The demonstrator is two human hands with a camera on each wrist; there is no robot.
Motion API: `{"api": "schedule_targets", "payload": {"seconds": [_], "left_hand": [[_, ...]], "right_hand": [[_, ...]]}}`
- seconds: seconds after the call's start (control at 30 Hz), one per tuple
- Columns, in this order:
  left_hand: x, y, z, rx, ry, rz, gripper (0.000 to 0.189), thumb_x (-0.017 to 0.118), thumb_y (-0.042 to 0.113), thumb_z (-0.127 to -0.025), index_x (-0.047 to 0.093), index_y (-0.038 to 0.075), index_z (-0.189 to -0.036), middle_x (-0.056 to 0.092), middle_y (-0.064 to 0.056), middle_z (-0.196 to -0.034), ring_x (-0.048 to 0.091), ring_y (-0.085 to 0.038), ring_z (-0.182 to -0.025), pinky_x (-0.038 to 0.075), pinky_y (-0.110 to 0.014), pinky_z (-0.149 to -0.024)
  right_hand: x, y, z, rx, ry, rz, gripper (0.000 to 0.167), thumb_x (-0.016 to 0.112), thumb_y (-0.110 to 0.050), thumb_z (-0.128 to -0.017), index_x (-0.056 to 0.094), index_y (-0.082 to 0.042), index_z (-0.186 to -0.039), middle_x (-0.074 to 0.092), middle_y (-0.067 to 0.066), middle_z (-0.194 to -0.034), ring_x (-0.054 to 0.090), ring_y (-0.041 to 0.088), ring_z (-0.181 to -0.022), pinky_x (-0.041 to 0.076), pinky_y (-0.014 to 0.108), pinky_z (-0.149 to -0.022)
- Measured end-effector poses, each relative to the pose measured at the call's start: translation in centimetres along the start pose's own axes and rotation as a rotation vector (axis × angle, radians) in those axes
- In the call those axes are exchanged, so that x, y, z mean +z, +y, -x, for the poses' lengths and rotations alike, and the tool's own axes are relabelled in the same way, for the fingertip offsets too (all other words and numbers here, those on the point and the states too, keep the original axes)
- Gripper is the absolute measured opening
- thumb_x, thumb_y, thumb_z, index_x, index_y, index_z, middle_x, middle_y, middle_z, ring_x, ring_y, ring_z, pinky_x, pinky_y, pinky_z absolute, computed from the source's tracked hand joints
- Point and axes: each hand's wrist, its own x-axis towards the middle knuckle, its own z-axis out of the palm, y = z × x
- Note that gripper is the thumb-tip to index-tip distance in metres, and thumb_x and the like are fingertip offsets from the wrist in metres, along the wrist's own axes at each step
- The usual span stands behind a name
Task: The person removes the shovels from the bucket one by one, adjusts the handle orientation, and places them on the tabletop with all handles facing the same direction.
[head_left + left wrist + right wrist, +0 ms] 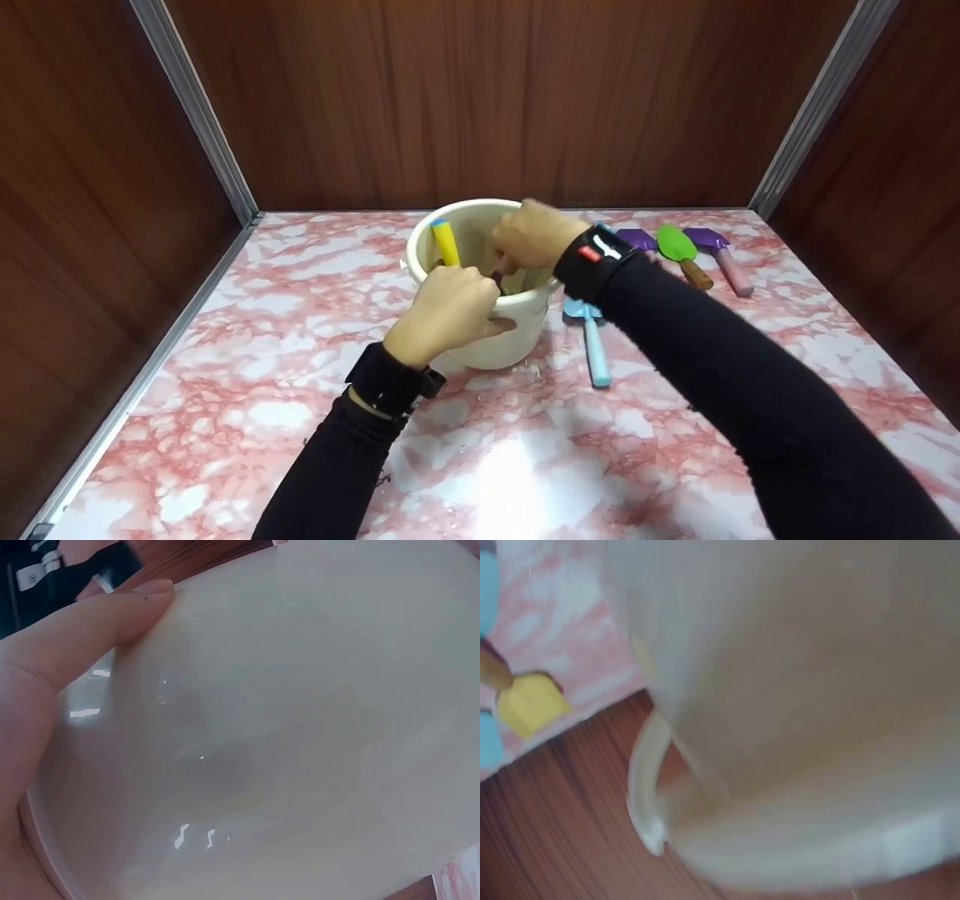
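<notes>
A cream-white bucket (pixel 517 322) stands on the marbled tabletop, its rim toward the back. My left hand (pixel 454 304) grips the near rim, thumb against the outside wall; the left wrist view shows that thumb (pixel 112 619) on the bucket's smooth side (pixel 285 712). My right hand (pixel 536 234) reaches over the far right rim into the bucket, fingers curled round what looks like a pinkish handle (pixel 502 264). The tool's lower part is mostly hidden. A yellow handle with a blue end (pixel 445 241) leans inside at the left. The right wrist view is blurred by the bucket wall (pixel 795 690).
Right of the bucket lies a light blue hand trowel (pixel 595 352). Farther back are a green trowel with a brown handle (pixel 677 244) and a purple one with a pink handle (pixel 709 238), beside another purple blade (pixel 636 239). Wood-grain panels (pixel 480 97) enclose the table.
</notes>
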Motion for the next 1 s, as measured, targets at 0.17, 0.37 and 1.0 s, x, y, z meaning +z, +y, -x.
{"api": "schedule_targets", "payload": {"seconds": [0.17,0.37,1.0], "left_hand": [[-0.1,0.1,-0.2,-0.005,-0.015,-0.01,0.052,0.087,0.051,-0.087,0.057,0.015,-0.063,0.044,0.003,-0.061,0.066,-0.027,-0.061,0.049,-0.047,-0.056],[0.1,0.1,-0.2,-0.01,-0.017,0.003,0.051,0.088,0.049,-0.085,0.057,0.015,-0.062,0.047,0.002,-0.06,0.065,-0.027,-0.059,0.051,-0.049,-0.056],[0.3,0.0,-0.1,0.003,0.013,-0.017,0.051,0.088,0.051,-0.085,0.061,0.014,-0.062,0.044,0.001,-0.059,0.062,-0.029,-0.057,0.044,-0.047,-0.053]], "right_hand": [[-1.9,1.4,1.1,0.032,-0.045,0.029,0.023,0.077,-0.03,-0.097,0.08,-0.01,-0.107,0.079,0.008,-0.106,0.073,0.029,-0.101,0.05,0.052,-0.095],[-3.2,2.7,2.5,0.027,0.008,0.031,0.03,0.075,-0.032,-0.099,0.077,-0.006,-0.112,0.075,0.011,-0.11,0.071,0.03,-0.102,0.05,0.052,-0.091],[-3.6,5.2,10.9,0.164,0.389,-0.09,0.023,0.067,-0.024,-0.107,0.069,-0.003,-0.099,0.07,0.01,-0.083,0.064,0.027,-0.068,0.057,0.047,-0.065]]}}
